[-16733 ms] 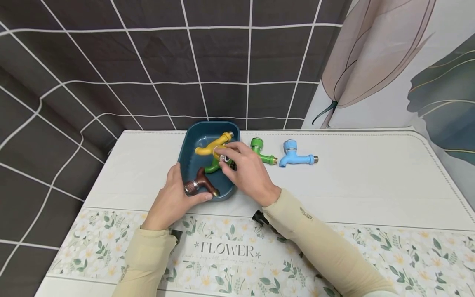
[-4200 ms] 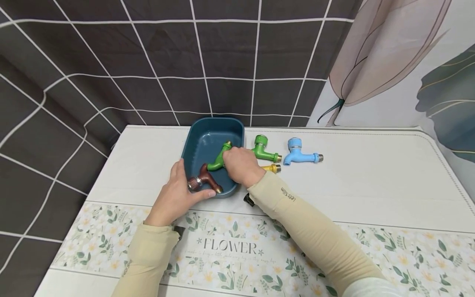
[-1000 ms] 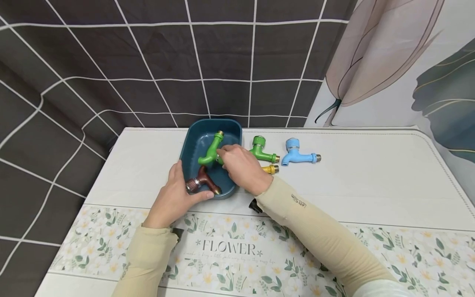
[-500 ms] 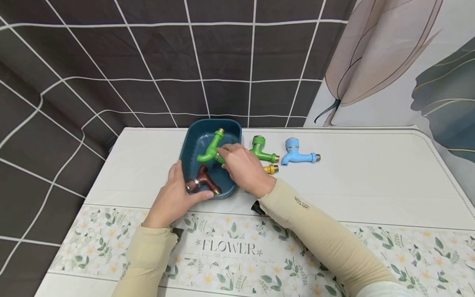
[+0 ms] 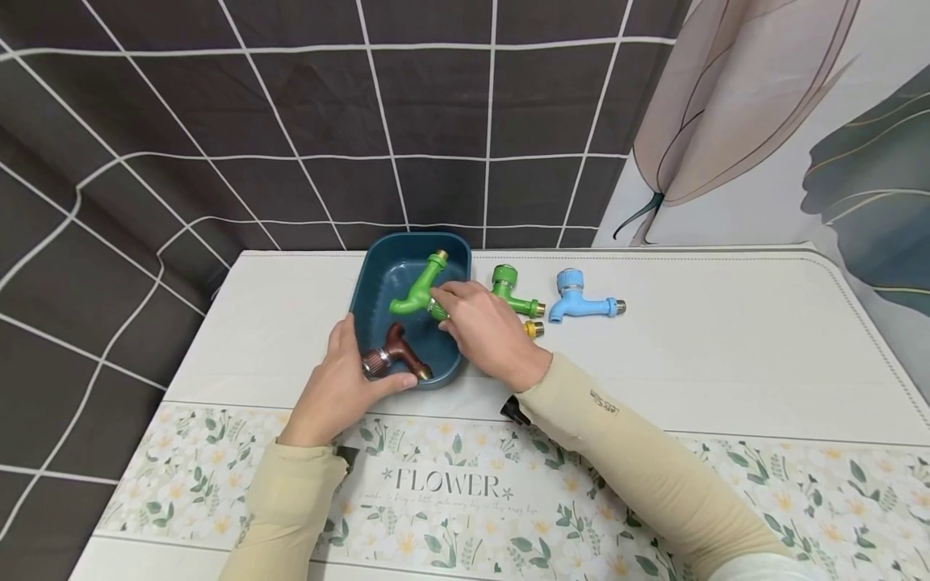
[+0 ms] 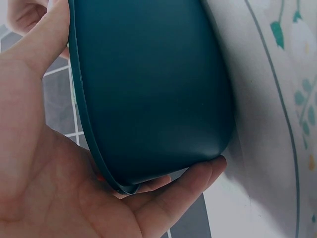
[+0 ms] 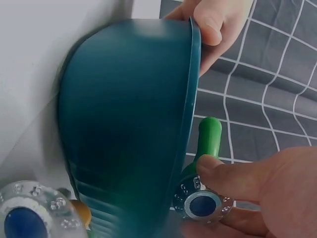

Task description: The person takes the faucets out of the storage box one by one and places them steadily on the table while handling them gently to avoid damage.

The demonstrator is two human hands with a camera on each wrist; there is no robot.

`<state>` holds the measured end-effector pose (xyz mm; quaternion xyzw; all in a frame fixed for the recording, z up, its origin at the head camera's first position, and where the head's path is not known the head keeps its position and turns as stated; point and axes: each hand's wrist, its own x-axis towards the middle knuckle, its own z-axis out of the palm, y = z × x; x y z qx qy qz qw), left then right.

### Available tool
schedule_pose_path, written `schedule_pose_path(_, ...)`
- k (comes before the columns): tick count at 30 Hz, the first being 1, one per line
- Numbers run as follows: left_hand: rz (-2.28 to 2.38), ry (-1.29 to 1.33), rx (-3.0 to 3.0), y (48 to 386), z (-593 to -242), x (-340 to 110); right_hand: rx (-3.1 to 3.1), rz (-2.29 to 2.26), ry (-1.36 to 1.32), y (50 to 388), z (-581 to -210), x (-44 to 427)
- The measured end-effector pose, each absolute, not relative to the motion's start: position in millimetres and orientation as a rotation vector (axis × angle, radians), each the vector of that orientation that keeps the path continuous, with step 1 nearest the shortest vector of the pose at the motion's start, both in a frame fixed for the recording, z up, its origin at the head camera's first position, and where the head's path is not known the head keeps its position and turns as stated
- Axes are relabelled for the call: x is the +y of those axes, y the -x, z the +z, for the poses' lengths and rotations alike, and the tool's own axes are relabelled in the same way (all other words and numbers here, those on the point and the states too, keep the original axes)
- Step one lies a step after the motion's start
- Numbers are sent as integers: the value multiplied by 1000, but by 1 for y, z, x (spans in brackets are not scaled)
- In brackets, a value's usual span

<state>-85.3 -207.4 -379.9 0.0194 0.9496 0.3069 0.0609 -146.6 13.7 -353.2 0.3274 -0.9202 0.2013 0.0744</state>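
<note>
A person's two hands worked at a dark teal oblong basin point(image 5: 385, 266) on a white table cover point(image 5: 697, 347). The left hand point(image 5: 336, 395) gripped the basin's near left corner, its thumb along the near rim and its fingers against the outer wall. The right hand point(image 5: 485, 335) reached over the basin's right side and pinched a green faucet point(image 5: 417, 294) by its knob point(image 7: 203, 204), whose centre was blue. That faucet was at the basin's mouth, spout to the left, brass threaded end towards the back; the right wrist view showed knob and spout above the rim.

A brown faucet point(image 5: 398, 347) lay in the basin's near end, close to the left thumb. Right of the basin lay another green faucet point(image 5: 517, 306), a light blue faucet point(image 5: 579, 307) and a yellow faucet point(image 5: 534, 328), mostly hidden behind the right hand.

Doing this well called for a firm pinch, since a faucet held by its knob could swing or turn. Its long body needed to clear the rim and the neighbouring faucets, while the left hand's grip kept the basin from sliding.
</note>
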Motion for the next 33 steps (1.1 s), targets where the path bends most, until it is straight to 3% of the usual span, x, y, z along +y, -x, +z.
schedule_pose_path(33, 946, -50, 2876, 84, -380, -207, -2696, 656, -945, 133, -353, 40)
